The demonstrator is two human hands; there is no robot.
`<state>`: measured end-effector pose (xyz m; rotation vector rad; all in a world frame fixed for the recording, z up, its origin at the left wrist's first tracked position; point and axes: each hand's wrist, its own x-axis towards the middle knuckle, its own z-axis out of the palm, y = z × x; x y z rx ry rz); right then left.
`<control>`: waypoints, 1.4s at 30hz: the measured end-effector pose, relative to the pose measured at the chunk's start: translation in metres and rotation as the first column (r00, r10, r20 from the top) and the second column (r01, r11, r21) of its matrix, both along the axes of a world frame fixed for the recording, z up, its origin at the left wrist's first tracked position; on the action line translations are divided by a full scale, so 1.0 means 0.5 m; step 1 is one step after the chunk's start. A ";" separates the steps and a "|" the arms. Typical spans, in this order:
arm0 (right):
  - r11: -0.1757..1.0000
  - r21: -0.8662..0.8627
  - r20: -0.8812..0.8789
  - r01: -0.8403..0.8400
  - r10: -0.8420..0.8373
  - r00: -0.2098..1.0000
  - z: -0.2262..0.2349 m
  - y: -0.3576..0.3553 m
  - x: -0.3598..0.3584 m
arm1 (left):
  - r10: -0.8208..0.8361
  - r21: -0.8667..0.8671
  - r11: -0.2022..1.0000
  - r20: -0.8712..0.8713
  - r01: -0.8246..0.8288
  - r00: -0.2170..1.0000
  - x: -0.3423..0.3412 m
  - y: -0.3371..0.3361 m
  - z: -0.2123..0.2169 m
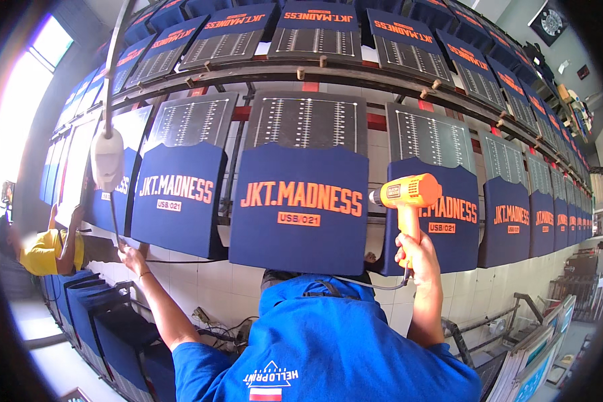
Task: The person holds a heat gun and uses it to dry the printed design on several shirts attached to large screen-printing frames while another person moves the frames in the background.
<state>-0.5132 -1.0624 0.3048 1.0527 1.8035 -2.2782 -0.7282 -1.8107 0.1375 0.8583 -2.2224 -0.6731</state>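
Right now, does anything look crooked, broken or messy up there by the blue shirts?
Nothing stands out. The navy shirts sit flat and evenly spaced on their boards along the rack. The right hand holds the orange heat gun aimed at the middle shirt. The left hand reaches to the next shirt's lower edge.

A white tiled wall (pixel 214 285) runs behind a long curved metal rack (pixel 355 75). Bright daylight pours through a window (pixel 20 100) on the left. A round clock (pixel 551 22) hangs high on the grey far wall (pixel 569 53).
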 end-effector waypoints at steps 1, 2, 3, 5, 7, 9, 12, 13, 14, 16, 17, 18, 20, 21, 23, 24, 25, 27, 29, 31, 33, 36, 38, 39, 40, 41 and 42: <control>0.999 0.024 -0.001 0.031 -0.031 1.000 0.008 -0.028 -0.010 | 0.005 0.160 0.987 -0.115 0.013 0.993 -0.024 -0.007 -0.018; 1.000 0.018 -0.018 -0.010 0.010 1.000 0.023 -0.049 -0.025 | 0.041 0.031 0.999 -0.030 -0.040 0.999 -0.014 -0.098 -0.022; 0.999 0.030 -0.035 -0.036 0.037 0.999 0.035 -0.067 -0.040 | 0.029 -0.013 0.999 -0.073 -0.030 0.997 -0.011 -0.142 -0.048; 0.992 0.115 -0.032 -0.047 0.051 0.998 0.061 -0.102 -0.055 | 0.068 -0.035 0.997 0.093 -0.065 0.993 -0.029 -0.125 -0.125; 0.986 0.150 -0.050 -0.067 0.075 0.996 0.067 -0.112 -0.065 | 0.156 0.009 0.987 0.240 -0.163 0.958 -0.046 -0.090 -0.174; 0.984 0.161 -0.041 -0.077 0.084 0.996 0.063 -0.112 -0.080 | 0.230 0.157 0.948 0.262 -0.276 0.937 -0.043 -0.049 -0.214; 0.969 0.225 -0.003 -0.104 0.108 0.994 0.078 -0.109 -0.091 | 0.211 0.255 0.921 0.310 -0.295 0.927 -0.055 0.060 -0.227; 0.971 0.204 0.011 -0.122 0.122 0.992 0.080 -0.103 -0.097 | 0.251 0.268 0.898 0.340 -0.349 0.906 -0.056 0.081 -0.222; 0.974 0.179 0.024 -0.141 0.139 0.990 0.079 -0.094 -0.102 | 0.290 0.340 0.866 0.258 -0.368 0.922 -0.050 0.101 -0.225; 0.981 0.144 0.043 -0.131 0.126 0.991 0.064 -0.089 -0.110 | 0.337 0.371 0.844 0.195 -0.387 0.921 -0.058 0.123 -0.220; 0.971 0.189 0.033 -0.144 0.140 0.990 0.059 -0.093 -0.113 | 0.348 0.332 0.853 0.214 -0.403 0.913 -0.058 0.129 -0.224; 0.966 0.221 0.017 -0.137 0.136 0.991 0.047 -0.098 -0.112 | 0.359 0.292 0.861 0.234 -0.417 0.904 -0.056 0.136 -0.228; 0.965 0.214 0.019 -0.149 0.148 0.989 0.045 -0.099 -0.113 | 0.383 0.203 0.878 0.241 -0.433 0.892 -0.045 0.124 -0.237; 0.973 0.179 0.011 -0.145 0.146 0.989 0.039 -0.095 -0.110 | 0.386 0.184 0.879 0.267 -0.440 0.883 -0.041 0.121 -0.237; 0.984 0.113 -0.005 -0.138 0.140 0.990 0.030 -0.085 -0.106 | 0.390 0.149 0.880 0.317 -0.452 0.864 -0.045 0.129 -0.231; 0.981 0.134 -0.003 -0.144 0.145 0.989 0.025 -0.089 -0.107 | 0.405 0.132 0.871 0.353 -0.474 0.843 -0.045 0.139 -0.226; 0.975 0.186 -0.025 -0.122 0.129 0.991 0.020 -0.102 -0.110 | 0.405 0.136 0.871 0.346 -0.472 0.846 -0.054 0.148 -0.221; 0.978 0.150 0.015 -0.142 0.142 0.990 0.019 -0.098 -0.112 | 0.410 0.135 0.869 0.343 -0.476 0.845 -0.047 0.153 -0.216; 0.983 0.138 0.010 -0.125 0.125 0.992 0.012 -0.096 -0.109 | 0.405 0.108 0.876 0.364 -0.470 0.839 -0.043 0.158 -0.216; 0.980 0.154 0.008 -0.128 0.129 0.992 0.012 -0.096 -0.114 | 0.421 0.113 0.866 0.361 -0.487 0.832 -0.046 0.156 -0.214; 0.969 0.192 0.018 -0.153 0.153 0.988 0.021 -0.107 -0.122 | 0.411 0.119 0.869 0.367 -0.480 0.835 -0.040 0.143 -0.219; 0.978 0.155 0.000 -0.143 0.144 0.990 0.011 -0.102 -0.130 | 0.414 0.119 0.865 0.379 -0.487 0.828 -0.042 0.151 -0.222; 0.968 0.207 0.000 -0.139 0.142 0.990 0.010 -0.115 -0.138 | 0.417 0.122 0.862 0.384 -0.493 0.824 -0.044 0.152 -0.222; 0.973 0.179 -0.005 -0.142 0.146 0.989 0.007 -0.112 -0.140 | 0.416 0.126 0.861 0.385 -0.493 0.824 -0.044 0.147 -0.222; 0.978 0.151 -0.011 -0.146 0.149 0.989 0.004 -0.105 -0.143 | 0.415 0.129 0.860 0.385 -0.493 0.825 -0.042 0.141 -0.222; 0.981 0.123 -0.014 -0.149 0.152 0.988 0.003 -0.101 -0.145 | 0.419 0.125 0.858 0.389 -0.497 0.821 -0.040 0.142 -0.221; 0.982 0.115 -0.011 -0.151 0.153 0.988 0.003 -0.102 -0.145 | 0.422 0.121 0.857 0.393 -0.501 0.817 -0.039 0.142 -0.220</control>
